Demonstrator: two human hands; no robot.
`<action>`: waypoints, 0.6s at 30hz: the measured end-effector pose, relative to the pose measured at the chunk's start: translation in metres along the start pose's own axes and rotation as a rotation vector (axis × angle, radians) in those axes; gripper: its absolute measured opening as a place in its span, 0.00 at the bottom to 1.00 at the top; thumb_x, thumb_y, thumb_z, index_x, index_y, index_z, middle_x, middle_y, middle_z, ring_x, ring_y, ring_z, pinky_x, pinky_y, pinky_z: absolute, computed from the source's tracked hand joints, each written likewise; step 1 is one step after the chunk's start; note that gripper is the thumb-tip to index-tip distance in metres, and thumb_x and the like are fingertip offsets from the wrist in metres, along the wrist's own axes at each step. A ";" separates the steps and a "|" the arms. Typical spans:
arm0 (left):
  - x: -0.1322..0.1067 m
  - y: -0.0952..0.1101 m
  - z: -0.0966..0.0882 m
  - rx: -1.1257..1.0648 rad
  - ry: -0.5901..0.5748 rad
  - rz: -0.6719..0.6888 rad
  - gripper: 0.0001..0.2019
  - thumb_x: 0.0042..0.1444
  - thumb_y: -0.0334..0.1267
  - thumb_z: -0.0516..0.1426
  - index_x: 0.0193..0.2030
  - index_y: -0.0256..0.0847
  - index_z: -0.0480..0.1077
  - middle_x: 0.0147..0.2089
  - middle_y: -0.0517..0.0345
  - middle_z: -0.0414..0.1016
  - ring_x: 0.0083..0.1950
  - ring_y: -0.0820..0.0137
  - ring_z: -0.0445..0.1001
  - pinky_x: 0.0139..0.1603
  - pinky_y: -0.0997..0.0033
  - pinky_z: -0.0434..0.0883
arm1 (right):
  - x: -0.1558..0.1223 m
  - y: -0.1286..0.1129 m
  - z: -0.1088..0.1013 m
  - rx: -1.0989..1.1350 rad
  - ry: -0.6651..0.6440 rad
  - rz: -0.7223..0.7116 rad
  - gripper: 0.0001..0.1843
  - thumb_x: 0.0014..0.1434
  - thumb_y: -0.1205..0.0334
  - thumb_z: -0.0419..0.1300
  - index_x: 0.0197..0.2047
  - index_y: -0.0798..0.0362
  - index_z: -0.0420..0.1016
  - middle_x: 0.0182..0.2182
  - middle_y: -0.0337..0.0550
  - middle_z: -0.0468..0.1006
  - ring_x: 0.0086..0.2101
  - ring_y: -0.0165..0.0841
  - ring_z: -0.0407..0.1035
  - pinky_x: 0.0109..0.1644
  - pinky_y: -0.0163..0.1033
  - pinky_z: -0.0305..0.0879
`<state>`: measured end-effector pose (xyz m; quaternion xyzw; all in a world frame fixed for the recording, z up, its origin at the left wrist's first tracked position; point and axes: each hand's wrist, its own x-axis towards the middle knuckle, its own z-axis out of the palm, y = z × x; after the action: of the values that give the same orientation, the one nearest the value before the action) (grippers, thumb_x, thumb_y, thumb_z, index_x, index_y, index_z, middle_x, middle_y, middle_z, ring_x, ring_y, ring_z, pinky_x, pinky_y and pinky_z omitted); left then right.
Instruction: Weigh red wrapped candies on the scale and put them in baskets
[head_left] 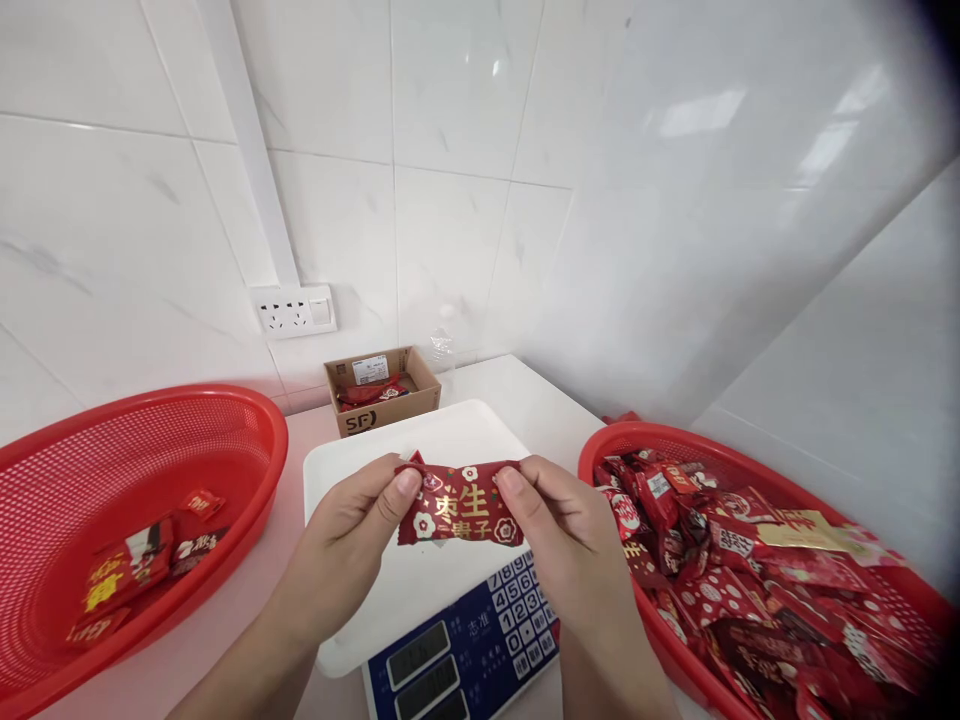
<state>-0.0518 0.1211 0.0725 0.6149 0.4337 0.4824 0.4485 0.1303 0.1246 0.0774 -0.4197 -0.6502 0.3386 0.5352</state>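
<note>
A dark red snack packet (461, 505) with gold characters and white flowers is stretched flat between my two hands. My left hand (358, 530) pinches its left end, thumb on the front. The right end is gripped by my right hand (562, 515), again with the thumb in front. Below the packet lies the white pan (375, 610) of a digital scale, whose blue keypad panel (480, 640) faces me. A small corner of something red and white shows behind the packet's upper left; what it is I cannot tell.
On the left is a red plastic basket (255, 420) with several packets in it. Another red basket (637, 432), heaped with red packets, stands on the right. A small cardboard box (390, 410) holding red packets sits behind the scale. A wall socket (292, 312) is above.
</note>
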 end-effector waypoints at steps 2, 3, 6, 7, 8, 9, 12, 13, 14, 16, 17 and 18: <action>0.001 0.001 0.000 -0.025 0.011 -0.029 0.19 0.65 0.51 0.51 0.28 0.41 0.68 0.29 0.61 0.70 0.32 0.70 0.66 0.35 0.73 0.65 | 0.000 -0.001 -0.002 0.022 -0.033 0.022 0.20 0.67 0.52 0.53 0.26 0.52 0.69 0.20 0.35 0.68 0.22 0.27 0.60 0.24 0.31 0.56; 0.002 0.001 0.000 -0.038 0.028 -0.036 0.20 0.64 0.52 0.51 0.28 0.41 0.68 0.28 0.61 0.69 0.31 0.70 0.66 0.34 0.73 0.65 | 0.000 -0.001 -0.004 0.046 -0.052 0.028 0.18 0.67 0.52 0.54 0.29 0.51 0.72 0.22 0.36 0.71 0.23 0.28 0.63 0.25 0.31 0.59; 0.001 0.004 -0.001 -0.102 0.091 -0.052 0.20 0.63 0.53 0.53 0.26 0.41 0.66 0.27 0.62 0.67 0.29 0.71 0.63 0.31 0.73 0.63 | -0.003 -0.002 -0.007 0.139 -0.126 0.035 0.12 0.64 0.51 0.59 0.49 0.43 0.75 0.33 0.37 0.78 0.32 0.30 0.72 0.32 0.32 0.67; 0.001 0.005 -0.001 -0.131 0.102 -0.056 0.20 0.63 0.53 0.53 0.27 0.41 0.66 0.27 0.62 0.67 0.29 0.71 0.63 0.31 0.74 0.63 | -0.004 -0.002 -0.007 0.161 -0.156 0.033 0.18 0.62 0.52 0.62 0.56 0.39 0.71 0.38 0.37 0.79 0.36 0.31 0.73 0.35 0.32 0.69; 0.000 0.006 0.000 -0.158 0.108 -0.061 0.19 0.63 0.53 0.54 0.27 0.41 0.67 0.27 0.63 0.68 0.30 0.71 0.63 0.32 0.74 0.63 | -0.005 -0.002 -0.008 0.173 -0.183 0.033 0.26 0.60 0.52 0.64 0.60 0.35 0.67 0.42 0.37 0.79 0.39 0.32 0.74 0.37 0.33 0.70; 0.000 0.007 0.000 -0.181 0.111 -0.068 0.19 0.62 0.52 0.55 0.27 0.41 0.67 0.27 0.62 0.68 0.30 0.71 0.63 0.32 0.74 0.63 | -0.007 -0.001 -0.007 0.177 -0.203 0.035 0.32 0.57 0.52 0.67 0.63 0.33 0.63 0.46 0.37 0.79 0.42 0.33 0.74 0.39 0.33 0.71; -0.001 0.010 0.002 -0.229 0.123 -0.087 0.18 0.61 0.52 0.56 0.27 0.41 0.68 0.27 0.62 0.70 0.30 0.71 0.64 0.32 0.74 0.63 | -0.010 0.000 -0.006 0.157 -0.218 0.052 0.43 0.51 0.52 0.72 0.66 0.30 0.57 0.51 0.39 0.77 0.46 0.36 0.73 0.39 0.34 0.72; -0.002 0.010 0.003 -0.240 0.121 -0.098 0.18 0.61 0.52 0.56 0.27 0.40 0.69 0.27 0.62 0.70 0.30 0.71 0.64 0.32 0.74 0.62 | -0.011 0.000 -0.006 0.144 -0.215 0.056 0.44 0.51 0.51 0.72 0.67 0.29 0.56 0.52 0.39 0.76 0.46 0.36 0.73 0.39 0.35 0.72; -0.003 0.010 0.003 -0.251 0.118 -0.110 0.18 0.61 0.52 0.57 0.27 0.40 0.69 0.26 0.62 0.70 0.29 0.72 0.63 0.31 0.73 0.62 | -0.011 0.000 -0.005 0.131 -0.214 0.054 0.45 0.51 0.52 0.72 0.66 0.28 0.56 0.53 0.39 0.75 0.46 0.36 0.73 0.40 0.35 0.72; -0.004 0.010 0.003 -0.260 0.102 -0.129 0.19 0.60 0.52 0.57 0.27 0.40 0.69 0.26 0.61 0.70 0.29 0.71 0.63 0.29 0.73 0.61 | -0.012 0.001 -0.006 0.102 -0.214 0.042 0.43 0.51 0.53 0.72 0.66 0.27 0.57 0.55 0.37 0.74 0.47 0.36 0.72 0.43 0.36 0.73; -0.005 0.010 0.002 -0.257 0.091 -0.128 0.19 0.60 0.53 0.56 0.27 0.40 0.69 0.26 0.61 0.70 0.28 0.71 0.63 0.29 0.73 0.62 | -0.013 0.001 -0.006 0.086 -0.211 0.038 0.42 0.51 0.54 0.72 0.65 0.27 0.58 0.56 0.37 0.73 0.48 0.36 0.72 0.45 0.37 0.72; -0.005 0.010 0.001 -0.249 0.077 -0.124 0.19 0.61 0.53 0.56 0.27 0.40 0.69 0.26 0.61 0.70 0.28 0.71 0.63 0.29 0.73 0.62 | -0.013 0.002 -0.006 0.071 -0.204 0.041 0.40 0.52 0.54 0.72 0.64 0.28 0.60 0.55 0.37 0.74 0.48 0.36 0.72 0.46 0.38 0.72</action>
<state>-0.0504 0.1134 0.0810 0.5076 0.4244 0.5272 0.5332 0.1377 0.1134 0.0718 -0.3770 -0.6803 0.4132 0.4737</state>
